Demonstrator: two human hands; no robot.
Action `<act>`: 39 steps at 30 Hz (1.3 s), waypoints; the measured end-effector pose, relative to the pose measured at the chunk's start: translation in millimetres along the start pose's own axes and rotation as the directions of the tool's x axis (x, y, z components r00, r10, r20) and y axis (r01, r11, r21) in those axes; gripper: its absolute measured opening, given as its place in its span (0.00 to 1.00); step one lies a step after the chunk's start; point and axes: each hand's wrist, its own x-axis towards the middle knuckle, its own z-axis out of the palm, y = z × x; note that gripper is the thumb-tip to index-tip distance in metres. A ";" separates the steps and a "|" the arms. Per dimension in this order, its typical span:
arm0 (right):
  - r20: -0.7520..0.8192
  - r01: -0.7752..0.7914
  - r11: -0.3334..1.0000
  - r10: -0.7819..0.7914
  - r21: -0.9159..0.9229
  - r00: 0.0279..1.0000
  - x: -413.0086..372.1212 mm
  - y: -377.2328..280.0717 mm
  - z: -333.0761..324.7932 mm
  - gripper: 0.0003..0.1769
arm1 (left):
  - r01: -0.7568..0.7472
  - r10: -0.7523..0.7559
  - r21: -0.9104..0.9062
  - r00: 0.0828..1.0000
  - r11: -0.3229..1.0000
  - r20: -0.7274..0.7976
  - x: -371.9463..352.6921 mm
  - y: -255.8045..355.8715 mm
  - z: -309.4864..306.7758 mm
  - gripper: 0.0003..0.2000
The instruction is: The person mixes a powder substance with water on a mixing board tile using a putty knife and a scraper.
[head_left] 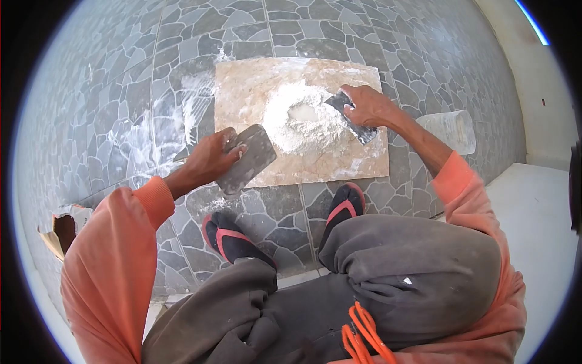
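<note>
The white powder [282,133] lies heaped in a rough ring near the middle of a beige slab [345,170], bright and loose-looking, crumbly along its outer edge and thinning to a dusty film over the stone-coloured surface. Inside the ring is a shallow hollow [302,113], smoother and slightly greyer than the heap; whether it holds liquid or only flattened powder cannot be told. The slab is roughly rectangular, mottled with tan and white smears, and sits on the grey patterned floor [121,91] in front of the person's feet. The left hand [212,155] is closed round one edge of a flat grey plate [248,161], scuffed and tilted over the slab's near left corner, which it hides. The right hand [367,106] is closed on a dark scraper [361,130] streaked with white, slanting across the right side of the heap and covering part of it; several of its fingers are tucked out of sight, as are some of the left hand's behind the plate. White smears mark the floor to the left. At the right stands or lies a cloudy, see-through container [451,130], its contents hard to make out, and a torn carton [63,230] is partly covered by the left sleeve [115,261]
</note>
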 end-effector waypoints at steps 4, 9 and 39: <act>-0.032 -0.053 0.976 0.061 0.212 0.998 1.3 9.4 4.9 0.24 | -0.010 -0.002 -0.090 0.990 0.996 -0.138 16.1 22.9 12.3 0.16; 0.248 -0.372 0.693 0.277 0.618 0.928 -7.6 1.3 -10.6 0.15 | -0.060 0.021 -0.245 0.987 0.968 -0.158 51.3 77.7 21.8 0.15; 0.064 -0.199 0.381 0.338 0.903 0.939 -57.7 5.8 -17.2 0.18 | -0.116 0.097 -0.091 0.977 0.989 -0.192 70.3 108.4 -13.3 0.20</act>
